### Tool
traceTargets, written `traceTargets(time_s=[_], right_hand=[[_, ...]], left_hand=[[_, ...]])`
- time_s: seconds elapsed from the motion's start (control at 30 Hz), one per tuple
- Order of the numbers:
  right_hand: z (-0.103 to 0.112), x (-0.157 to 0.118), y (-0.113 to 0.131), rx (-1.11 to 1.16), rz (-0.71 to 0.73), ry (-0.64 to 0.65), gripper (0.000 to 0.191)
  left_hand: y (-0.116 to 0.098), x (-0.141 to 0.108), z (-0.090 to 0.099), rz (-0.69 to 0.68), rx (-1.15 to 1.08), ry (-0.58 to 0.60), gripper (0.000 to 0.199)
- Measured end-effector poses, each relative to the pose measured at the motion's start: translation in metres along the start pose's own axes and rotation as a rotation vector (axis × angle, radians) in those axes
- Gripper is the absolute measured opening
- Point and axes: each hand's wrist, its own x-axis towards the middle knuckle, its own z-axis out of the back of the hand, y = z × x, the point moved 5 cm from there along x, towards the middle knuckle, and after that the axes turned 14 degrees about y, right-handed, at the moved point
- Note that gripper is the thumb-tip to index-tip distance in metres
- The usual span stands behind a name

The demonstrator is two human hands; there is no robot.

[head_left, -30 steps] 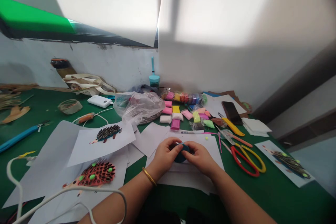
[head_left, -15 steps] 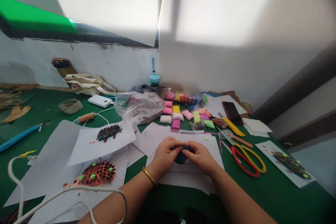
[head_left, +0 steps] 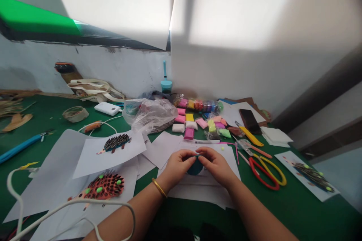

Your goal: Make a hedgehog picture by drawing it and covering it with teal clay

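A green-topped table (head_left: 296,203) stands against a white wall (head_left: 138,69), which is stained below the dark window frame (head_left: 98,41). Large white sheets (head_left: 118,0) hang over it, with bright light (head_left: 234,11) in patches.

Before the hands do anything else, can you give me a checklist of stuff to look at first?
1. Blue piece held: ok. The left hand and right hand both have fingers on it.
2. White paper underneath: ok. It lies below both hands.
3. Scissors out of the way: ok. They lie to the right, apart from the right hand.
4. Yellow cutter blade tucked in: cannot tell. Its tip is too small to see.
5. White cable clear of the left forearm: not ok. It loops across it in this view; whether they touch, I cannot tell.
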Motion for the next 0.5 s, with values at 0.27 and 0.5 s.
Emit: traceTargets(time_s=[0.27,0.5], right_hand=[[0.01,-0.003,-0.001,-0.044,-0.013,-0.173,0.037],[0.009,-0.002,0.003,-0.096,0.002,-0.112,0.035]], left_hand=[[0.005,0.001,-0.002,-0.011,-0.161,0.015,0.042],[0.001,0.0,0.002,-0.068,0.031,-0.04,0.022]])
